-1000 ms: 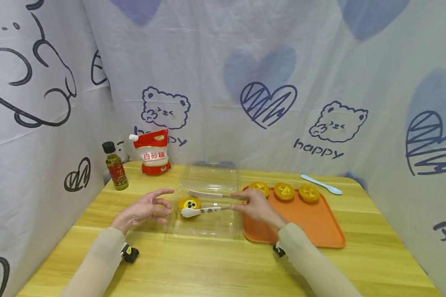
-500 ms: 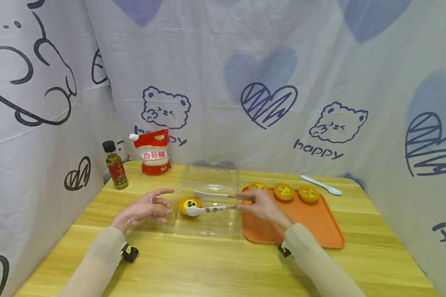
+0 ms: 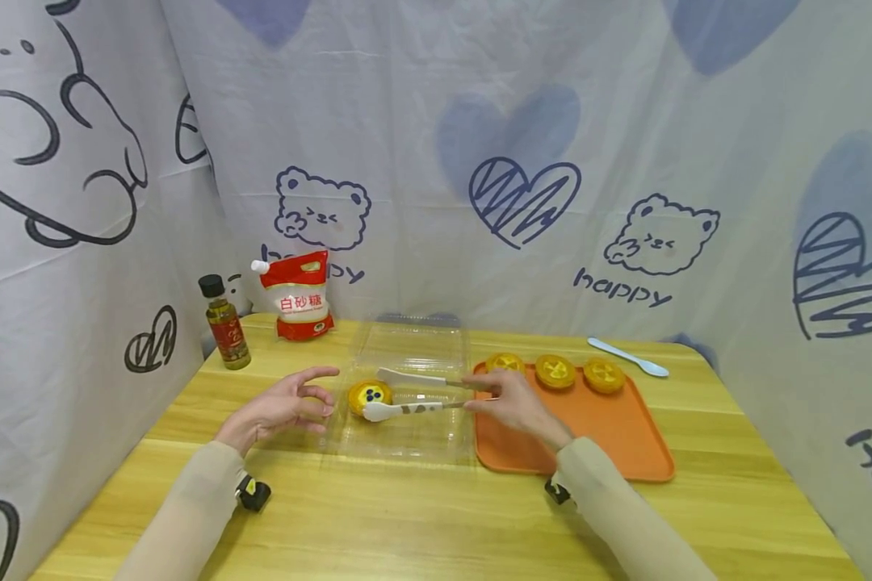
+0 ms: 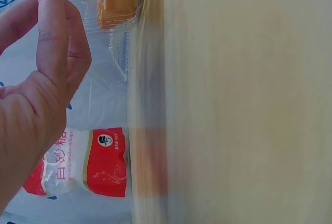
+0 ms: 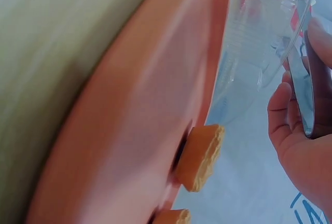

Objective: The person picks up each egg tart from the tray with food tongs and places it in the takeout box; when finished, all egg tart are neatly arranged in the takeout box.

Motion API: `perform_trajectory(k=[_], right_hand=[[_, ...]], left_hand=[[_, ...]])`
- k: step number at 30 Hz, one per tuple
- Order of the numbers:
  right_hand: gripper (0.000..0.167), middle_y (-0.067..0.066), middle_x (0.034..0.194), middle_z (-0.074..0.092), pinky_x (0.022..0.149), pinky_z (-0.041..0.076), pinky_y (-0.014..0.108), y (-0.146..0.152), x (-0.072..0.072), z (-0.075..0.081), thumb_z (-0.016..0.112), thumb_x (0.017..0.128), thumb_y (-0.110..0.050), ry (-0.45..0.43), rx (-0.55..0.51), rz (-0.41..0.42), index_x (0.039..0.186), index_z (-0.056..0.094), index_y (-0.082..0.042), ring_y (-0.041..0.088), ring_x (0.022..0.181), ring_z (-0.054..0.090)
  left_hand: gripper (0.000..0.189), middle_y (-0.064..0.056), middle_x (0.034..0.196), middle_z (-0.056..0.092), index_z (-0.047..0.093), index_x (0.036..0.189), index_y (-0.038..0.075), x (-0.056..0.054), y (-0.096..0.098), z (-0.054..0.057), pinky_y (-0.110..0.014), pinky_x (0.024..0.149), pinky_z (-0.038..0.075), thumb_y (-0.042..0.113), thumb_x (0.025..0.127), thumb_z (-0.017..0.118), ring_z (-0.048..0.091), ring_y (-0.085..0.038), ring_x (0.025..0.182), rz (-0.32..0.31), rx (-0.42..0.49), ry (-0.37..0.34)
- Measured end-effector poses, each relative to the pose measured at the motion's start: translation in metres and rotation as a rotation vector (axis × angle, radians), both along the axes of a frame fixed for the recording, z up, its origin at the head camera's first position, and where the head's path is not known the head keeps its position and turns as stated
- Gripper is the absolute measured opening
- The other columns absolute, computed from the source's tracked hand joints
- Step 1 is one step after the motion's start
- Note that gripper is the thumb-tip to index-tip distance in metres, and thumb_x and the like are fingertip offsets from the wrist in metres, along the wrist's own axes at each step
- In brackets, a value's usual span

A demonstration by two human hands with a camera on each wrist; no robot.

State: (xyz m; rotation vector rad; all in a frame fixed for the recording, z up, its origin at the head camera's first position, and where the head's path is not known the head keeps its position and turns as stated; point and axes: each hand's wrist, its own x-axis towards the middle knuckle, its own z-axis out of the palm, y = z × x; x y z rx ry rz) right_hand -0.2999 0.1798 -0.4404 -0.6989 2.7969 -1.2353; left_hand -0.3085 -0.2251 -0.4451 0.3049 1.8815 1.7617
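My right hand grips the metal handles of white-tipped tongs. Their arms are spread, and the tips overlap the right side of an egg tart topped with several dark berries. That tart sits in the left part of a clear plastic clamshell box, whose lid leans back. In the right wrist view the bent metal end of the tongs lies between thumb and fingers. My left hand hovers at the box's left edge, fingers loosely bent, holding nothing; the left wrist view shows the hand beside the box.
On the right, an orange tray bears three tarts with yellow tops along its far edge. A pale blue spoon lies behind it. An oil bottle and a red-and-white sugar bag stand at back left.
The tongs and right hand have shifted a little to the right, the tips drawing back across the tart, which stays in the box. The left hand has kept its place.
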Motion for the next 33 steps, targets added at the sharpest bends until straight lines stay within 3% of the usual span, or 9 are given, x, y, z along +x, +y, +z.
perform_trajectory(k=[6, 11, 18, 27, 33], right_hand=[[0.041, 0.003, 0.126, 0.067, 0.093, 0.056, 0.037, 0.008, 0.002, -0.002, 0.074, 0.087, -0.026, -0.059, -0.094, -0.031, 0.127, 0.067, -0.022, 0.027, 0.116, 0.063], [0.044, 0.015, 0.122, 0.068, 0.085, 0.059, 0.032, 0.021, 0.005, -0.006, 0.075, 0.087, -0.026, -0.115, -0.224, -0.02, 0.129, 0.066, -0.017, 0.025, 0.109, 0.066], [0.048, 0.022, 0.123, 0.065, 0.085, 0.06, 0.033, 0.044, 0.007, -0.017, 0.075, 0.086, -0.022, -0.159, -0.338, -0.085, 0.131, 0.063, -0.01, 0.021, 0.106, 0.068], [0.049, 0.018, 0.126, 0.065, 0.089, 0.058, 0.032, 0.061, 0.01, -0.019, 0.075, 0.086, -0.034, -0.15, -0.31, -0.12, 0.131, 0.064, -0.017, 0.022, 0.109, 0.067], [0.052, 0.014, 0.127, 0.066, 0.091, 0.056, 0.032, 0.066, 0.012, -0.018, 0.076, 0.084, -0.035, -0.135, -0.292, -0.146, 0.131, 0.064, -0.016, 0.022, 0.109, 0.067]], left_hand=[[0.081, -0.011, 0.109, 0.053, 0.018, 0.155, 0.009, 0.0, 0.0, 0.001, -0.039, 0.081, 0.06, 0.0, 0.089, 0.064, 0.061, -0.019, 0.091, -0.001, -0.008, -0.002], [0.081, -0.013, 0.11, 0.053, 0.017, 0.155, 0.008, 0.0, 0.0, 0.0, -0.038, 0.081, 0.06, 0.0, 0.089, 0.064, 0.061, -0.019, 0.091, -0.002, -0.004, 0.001], [0.081, -0.01, 0.108, 0.053, 0.018, 0.155, 0.009, 0.001, -0.001, 0.0, -0.037, 0.08, 0.06, 0.0, 0.089, 0.064, 0.061, -0.019, 0.09, -0.003, 0.003, 0.007], [0.08, -0.013, 0.112, 0.052, 0.019, 0.155, 0.011, -0.001, -0.001, 0.001, -0.037, 0.079, 0.06, 0.0, 0.09, 0.064, 0.061, -0.02, 0.091, 0.008, -0.014, 0.004], [0.082, -0.017, 0.118, 0.051, 0.02, 0.155, 0.012, 0.001, -0.001, 0.001, -0.037, 0.08, 0.06, 0.002, 0.089, 0.067, 0.061, -0.023, 0.095, 0.014, -0.025, 0.007]])
